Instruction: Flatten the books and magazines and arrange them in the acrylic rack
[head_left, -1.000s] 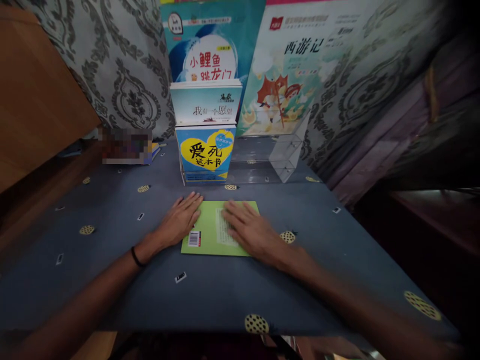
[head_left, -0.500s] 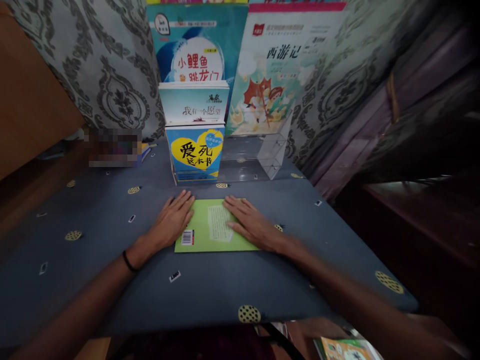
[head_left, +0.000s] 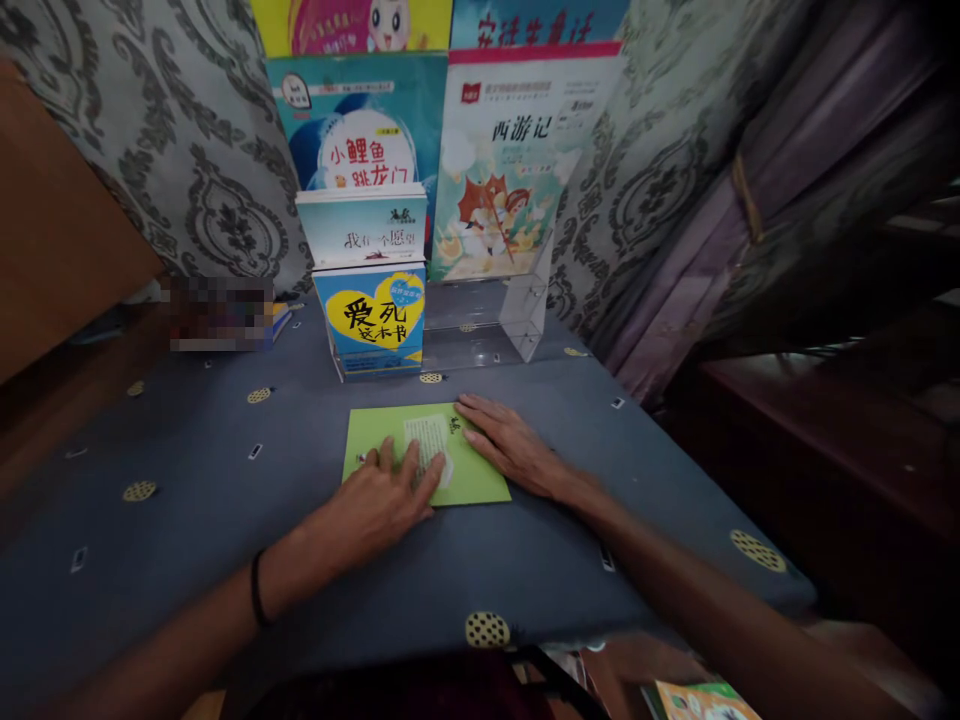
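A thin green book (head_left: 480,475) lies flat on the dark blue tablecloth, its back cover with a pale text panel facing up. My left hand (head_left: 390,487), a black band on its wrist, rests over the lower left part of the cover with fingers spread. Along the book's right edge my right hand (head_left: 514,445) lies flat, its fingertips on the cover. Both hands are open and grip nothing. Part of the printed panel and the lower left corner area are hidden under the left fingers.
Beyond the book stands a clear acrylic rack (head_left: 525,320) holding several upright books, among them a blue book with a yellow heart (head_left: 375,320). A blurred-out stack (head_left: 221,315) sits at the back left. Patterned curtains (head_left: 225,190) hang behind; the table's right edge slopes away.
My left hand has moved from the book's left edge rightward and nearer me, onto the cover. My right hand has shifted slightly outward, uncovering more of the cover. The camera view has tilted up.
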